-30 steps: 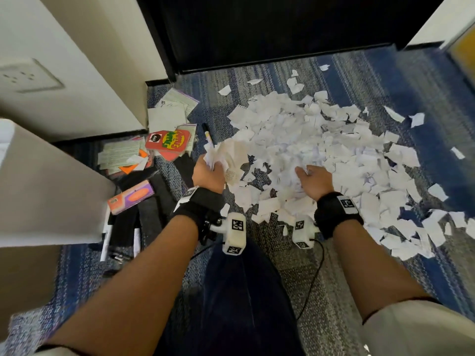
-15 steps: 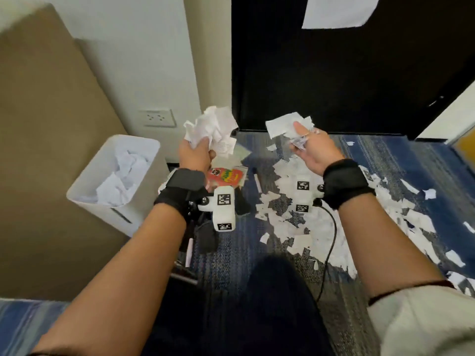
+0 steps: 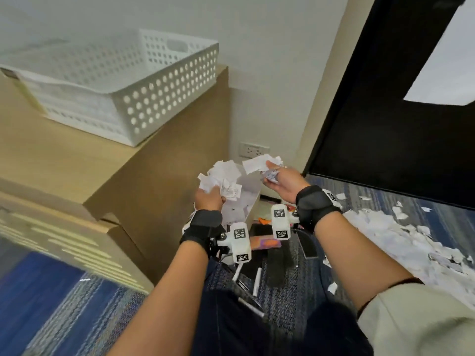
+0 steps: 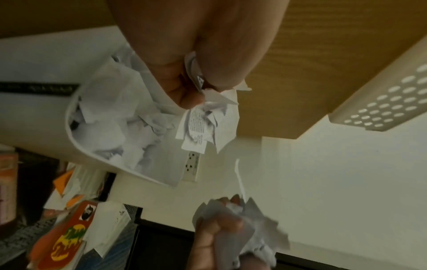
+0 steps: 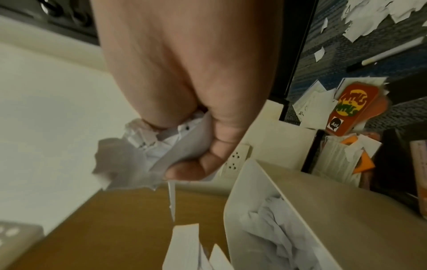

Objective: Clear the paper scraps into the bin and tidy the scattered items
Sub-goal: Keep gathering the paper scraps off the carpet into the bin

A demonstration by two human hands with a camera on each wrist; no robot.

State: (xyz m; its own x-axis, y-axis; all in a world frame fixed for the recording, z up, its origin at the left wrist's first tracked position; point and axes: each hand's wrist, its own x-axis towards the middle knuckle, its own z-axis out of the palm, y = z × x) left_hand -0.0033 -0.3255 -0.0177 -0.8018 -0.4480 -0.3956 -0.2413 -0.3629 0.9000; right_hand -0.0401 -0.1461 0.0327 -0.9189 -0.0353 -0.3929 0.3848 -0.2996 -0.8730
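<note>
Bin (image 3: 246, 199) seemingly mostly behind hands (image 3: 208, 199)

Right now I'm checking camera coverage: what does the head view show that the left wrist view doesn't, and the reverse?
Only the head view shows the scraps still spread on the carpet, the black door and the whole white perforated basket on the wooden cabinet; the bin is mostly hidden there behind the hands. Only the left wrist view looks into the white bin, already holding crumpled paper, and shows the orange card plainly. Both show the left hand and right hand each gripping a bunch of paper scraps, and the wall outlet.
</note>
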